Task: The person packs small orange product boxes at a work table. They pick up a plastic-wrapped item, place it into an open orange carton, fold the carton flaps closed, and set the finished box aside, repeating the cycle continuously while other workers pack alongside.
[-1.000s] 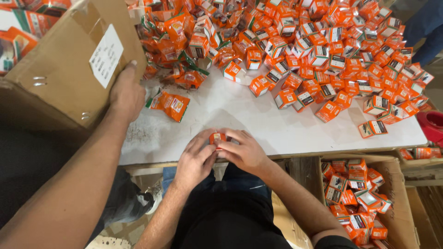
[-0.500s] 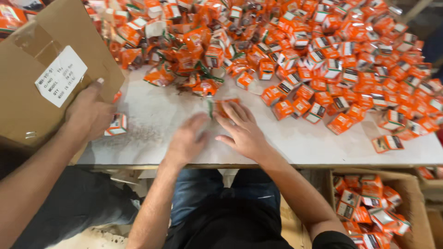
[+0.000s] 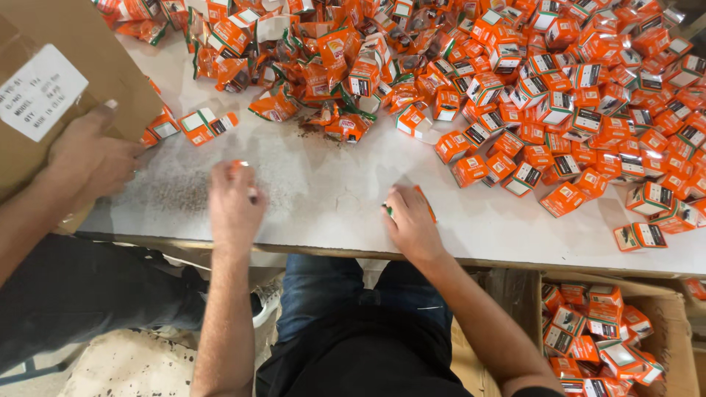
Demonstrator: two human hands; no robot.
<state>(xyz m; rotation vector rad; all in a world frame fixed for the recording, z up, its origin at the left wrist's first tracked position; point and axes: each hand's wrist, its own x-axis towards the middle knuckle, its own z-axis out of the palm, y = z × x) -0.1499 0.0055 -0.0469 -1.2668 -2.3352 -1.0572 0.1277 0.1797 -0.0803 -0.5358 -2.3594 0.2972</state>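
— Fingers first: what are they doing on the left hand (image 3: 234,202)?
— Curled over a small orange box (image 3: 239,166), which shows only as a sliver past the fingertips; the hand is blurred, so I cannot tell how firm the pinch is. It hovers over the bare white table (image 3: 331,198), near the front edge

— And the right hand (image 3: 409,220)?
— Palm down on the table, fingers pressed together over a flat orange carton (image 3: 425,200) (only its edge peeks out on the far side of the hand). A bit of green shows at the thumb side, too small to make out

— Are the two hands close?
— No, they sit well apart, with empty tabletop between them

— What lies beyond them?
— A big heap of orange boxes (image 3: 559,81) covers the far and right part of the table; toward the middle many are crumpled or torn open. A few loose ones lie just beside the right hand

— Whose is the arm at the left?
— Another person's hand (image 3: 92,158), resting against a brown cardboard box (image 3: 51,81) with a white label, at the table's left end. One folded box (image 3: 208,125) lies near it

— Anything below the table?
— An open carton (image 3: 662,309) at the lower right, partly filled with the same orange boxes, beside the person's right knee
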